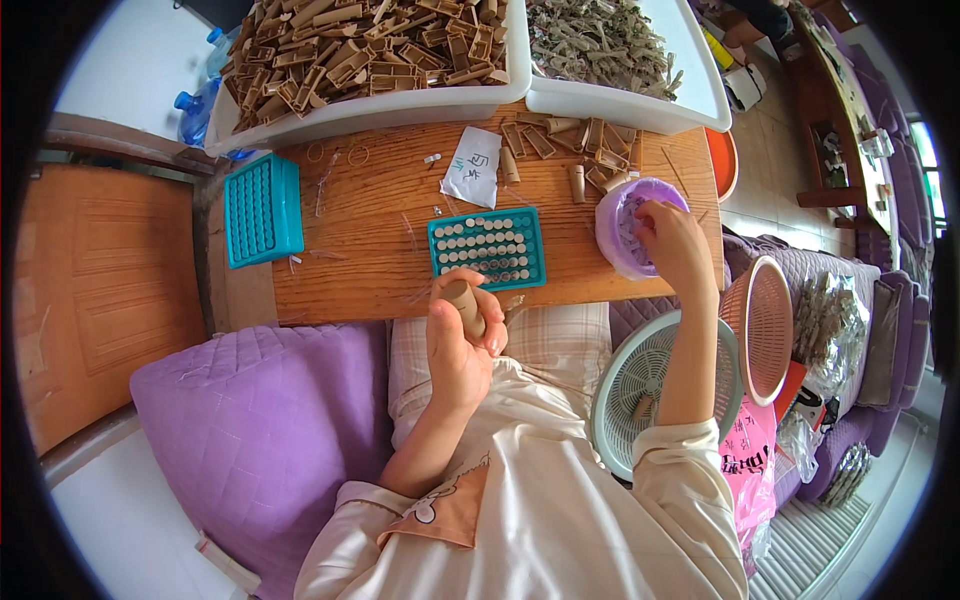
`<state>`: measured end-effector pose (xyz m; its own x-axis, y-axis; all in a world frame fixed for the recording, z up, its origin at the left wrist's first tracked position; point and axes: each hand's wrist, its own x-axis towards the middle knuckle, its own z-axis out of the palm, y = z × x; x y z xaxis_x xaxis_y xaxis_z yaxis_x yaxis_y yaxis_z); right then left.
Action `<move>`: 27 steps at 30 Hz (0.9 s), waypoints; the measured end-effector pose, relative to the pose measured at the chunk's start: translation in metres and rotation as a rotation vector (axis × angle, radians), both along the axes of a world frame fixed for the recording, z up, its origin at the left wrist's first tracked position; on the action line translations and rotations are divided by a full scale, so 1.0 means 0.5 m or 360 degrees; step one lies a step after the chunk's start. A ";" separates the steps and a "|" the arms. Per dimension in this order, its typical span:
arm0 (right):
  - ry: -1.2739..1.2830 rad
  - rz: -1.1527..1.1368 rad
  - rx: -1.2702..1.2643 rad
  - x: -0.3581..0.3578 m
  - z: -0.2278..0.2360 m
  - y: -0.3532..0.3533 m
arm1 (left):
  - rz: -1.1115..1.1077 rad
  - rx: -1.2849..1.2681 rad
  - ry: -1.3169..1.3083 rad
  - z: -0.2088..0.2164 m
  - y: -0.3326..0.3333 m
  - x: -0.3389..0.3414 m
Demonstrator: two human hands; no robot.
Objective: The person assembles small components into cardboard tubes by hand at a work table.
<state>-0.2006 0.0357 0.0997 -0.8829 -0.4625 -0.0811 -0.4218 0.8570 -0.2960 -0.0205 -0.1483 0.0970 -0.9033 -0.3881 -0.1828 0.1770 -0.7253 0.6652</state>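
My left hand (455, 360) is wrapped round a brown cylindrical tube (460, 292), held upright above my lap with its round end facing up. Just beyond it on the table sits a teal rack (541, 268) with rows of small round white-topped pieces. My right hand (672, 238) reaches into a purple bowl (606, 240) of small pale, translucent pieces. Its fingers are drawn together there, and whatever they pinch is hidden. Several loose brown half-shells and tubes (577, 183) lie on the table beyond the bowl.
A large white bin (515, 85) of brown shells stands at the back, beside another white bin (690, 105) of grey-brown pieces. A second teal rack (262, 212) is at the left. A paper slip (472, 170) lies mid-table. Green (603, 405) and pink baskets (782, 335) stand at my right.
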 end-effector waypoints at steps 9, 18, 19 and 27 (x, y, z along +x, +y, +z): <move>0.0000 0.0188 -0.0086 -0.027 -0.013 -0.005 | -0.0229 -0.0024 0.0024 0.000 -0.001 0.006; -0.0515 -0.0281 -0.0665 -0.013 0.064 0.006 | -0.0414 0.1228 0.0243 0.015 0.001 -0.002; -0.0514 -0.0282 -0.0664 -0.008 0.066 0.006 | -0.0415 0.1229 0.0244 0.013 -0.002 0.000; -0.0207 0.0360 -0.1257 0.118 0.115 -0.099 | -0.0575 0.1530 0.0066 0.008 -0.008 0.011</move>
<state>-0.1414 -0.0139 0.1574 -0.7678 -0.5912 0.2469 -0.4799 0.2754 -0.8330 -0.0150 -0.1523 0.1011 -0.9498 0.2022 -0.2387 -0.1479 -0.9626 -0.2269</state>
